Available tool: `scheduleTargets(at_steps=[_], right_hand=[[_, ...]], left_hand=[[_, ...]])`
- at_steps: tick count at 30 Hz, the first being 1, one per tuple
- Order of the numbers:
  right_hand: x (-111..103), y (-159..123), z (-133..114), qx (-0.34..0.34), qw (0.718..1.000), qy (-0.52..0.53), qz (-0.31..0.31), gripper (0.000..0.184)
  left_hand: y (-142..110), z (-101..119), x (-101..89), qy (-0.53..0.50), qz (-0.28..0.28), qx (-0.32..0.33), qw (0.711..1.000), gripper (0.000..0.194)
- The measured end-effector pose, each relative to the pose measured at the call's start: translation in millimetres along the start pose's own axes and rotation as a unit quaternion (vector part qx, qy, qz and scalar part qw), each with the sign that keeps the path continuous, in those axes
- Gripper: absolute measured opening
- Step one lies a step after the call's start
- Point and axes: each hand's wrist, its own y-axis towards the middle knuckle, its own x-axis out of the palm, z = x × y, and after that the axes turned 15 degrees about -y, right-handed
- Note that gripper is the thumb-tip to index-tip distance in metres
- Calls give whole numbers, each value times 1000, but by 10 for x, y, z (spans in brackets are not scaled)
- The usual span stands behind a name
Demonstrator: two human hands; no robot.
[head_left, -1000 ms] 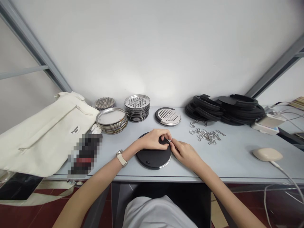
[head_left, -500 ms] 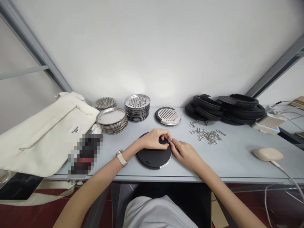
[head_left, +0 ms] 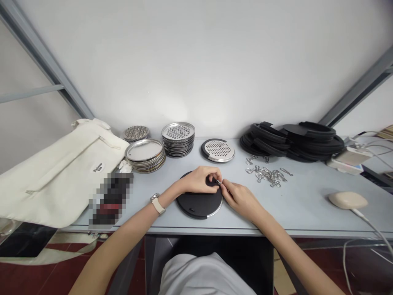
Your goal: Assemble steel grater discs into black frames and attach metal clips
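A black round disc (head_left: 199,205) with a silver edge at its lower right lies near the table's front edge. My left hand (head_left: 202,180) arches over its far side, thumb and fingertips closing on a small metal wire clip (head_left: 218,182) at the disc's right rim. From the right, my right hand (head_left: 238,196) pinches the same clip between thumb and forefinger; the fingertips hide most of it. Several loose wire clips (head_left: 270,176) lie to the right of my hands. Behind the disc rests a round grater (head_left: 218,150) with a black rim part around its left side.
Stacks of metal grater discs (head_left: 178,133) and plain-topped metal discs (head_left: 144,152) stand at the back left. Black plastic rings and discs (head_left: 311,141) are piled at the back right. A white bag (head_left: 67,172) lies left; a cream mouse-shaped device (head_left: 348,200) with a cable sits right.
Almost nothing differs. Both hands stay at the disc's right rim with the clip between their fingertips; the whole view has shifted very slightly.
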Motion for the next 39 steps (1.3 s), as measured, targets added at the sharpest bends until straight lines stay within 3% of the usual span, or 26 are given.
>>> scheduleTargets(at_steps=[39], right_hand=[[104,7,39,7,999,-5,37,24]], left_hand=[[-1,-5,-5,1,2,10,1000,22]])
